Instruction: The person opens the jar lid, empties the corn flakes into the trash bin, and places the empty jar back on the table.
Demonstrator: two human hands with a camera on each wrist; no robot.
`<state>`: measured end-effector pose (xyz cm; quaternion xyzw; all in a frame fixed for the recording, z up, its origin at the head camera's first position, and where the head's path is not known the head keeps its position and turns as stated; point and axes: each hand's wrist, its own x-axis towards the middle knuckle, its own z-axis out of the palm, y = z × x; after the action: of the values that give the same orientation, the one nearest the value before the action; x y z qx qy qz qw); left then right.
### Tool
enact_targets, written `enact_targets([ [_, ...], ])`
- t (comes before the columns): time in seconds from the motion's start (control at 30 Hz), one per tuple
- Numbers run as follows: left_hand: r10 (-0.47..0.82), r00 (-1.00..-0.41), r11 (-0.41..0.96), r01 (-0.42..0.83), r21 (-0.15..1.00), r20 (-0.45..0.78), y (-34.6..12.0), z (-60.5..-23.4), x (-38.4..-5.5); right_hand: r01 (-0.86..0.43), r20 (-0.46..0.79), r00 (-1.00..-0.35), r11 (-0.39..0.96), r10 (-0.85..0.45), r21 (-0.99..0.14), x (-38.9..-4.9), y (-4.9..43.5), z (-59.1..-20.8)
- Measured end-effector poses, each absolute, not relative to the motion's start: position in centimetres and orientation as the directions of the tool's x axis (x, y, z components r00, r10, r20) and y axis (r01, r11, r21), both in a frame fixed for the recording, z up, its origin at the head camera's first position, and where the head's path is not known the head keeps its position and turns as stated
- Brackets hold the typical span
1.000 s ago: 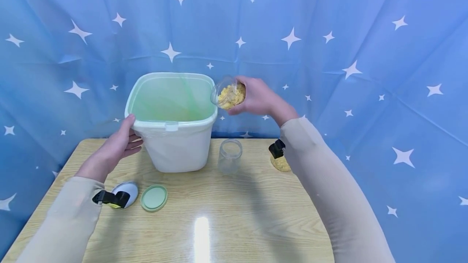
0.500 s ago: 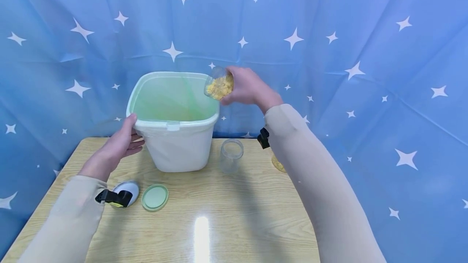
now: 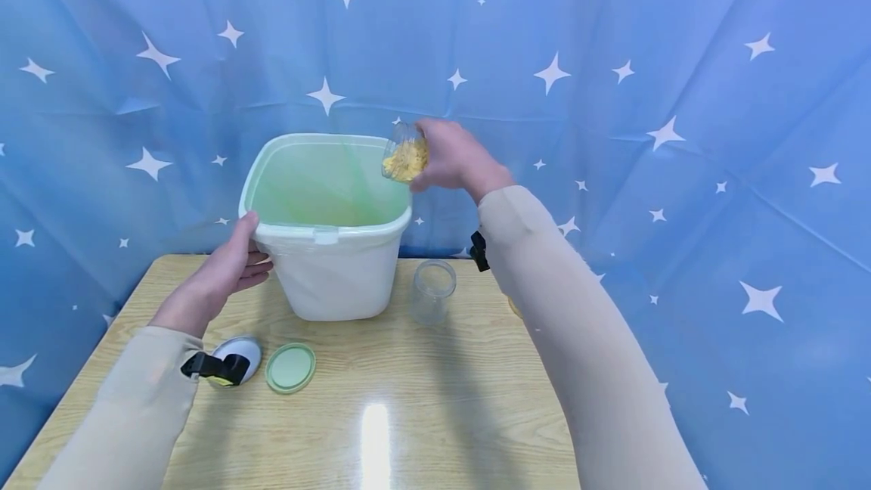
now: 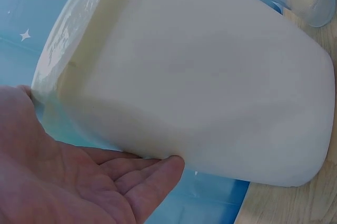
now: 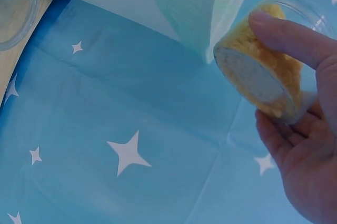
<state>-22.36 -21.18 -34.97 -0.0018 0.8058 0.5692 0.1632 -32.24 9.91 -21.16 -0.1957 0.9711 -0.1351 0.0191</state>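
Observation:
In the head view, a white bin (image 3: 333,274) lined with a thin, greenish clear bag (image 3: 327,187) stands at the back of the table. My left hand (image 3: 214,278) holds its near left corner, thumb at the rim. In the left wrist view the fingers (image 4: 152,187) lie along the bin's outer wall. My right hand (image 3: 452,157) grips a clear jar (image 5: 258,61) of yellow crumbly bits. The jar is tilted, its mouth toward the bin, at the rim's right side. The bits (image 3: 406,160) are still inside the jar.
An uncovered clear jar (image 3: 433,297) stands right of the bin. A green lid (image 3: 290,367) and a silvery lid (image 3: 245,354) lie front left on the wooden table (image 3: 408,414). A yellowish round thing peeks from behind my right sleeve (image 3: 558,308). A starry blue curtain (image 3: 612,36) hangs behind.
My right hand has moved left and slightly up, bringing the jar over the bin's right edge and tilting it further. My left hand stays at the bin's corner.

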Motion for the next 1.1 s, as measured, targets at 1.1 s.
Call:
enact_targets([
  [1.1, 0.169, -0.941, 0.337, -0.224, 0.914, -0.293, -20.4, -35.0, -21.9, -0.405, 0.006, -0.914, 0.913, -0.405, -0.042, -31.9, 8.0, -21.3],
])
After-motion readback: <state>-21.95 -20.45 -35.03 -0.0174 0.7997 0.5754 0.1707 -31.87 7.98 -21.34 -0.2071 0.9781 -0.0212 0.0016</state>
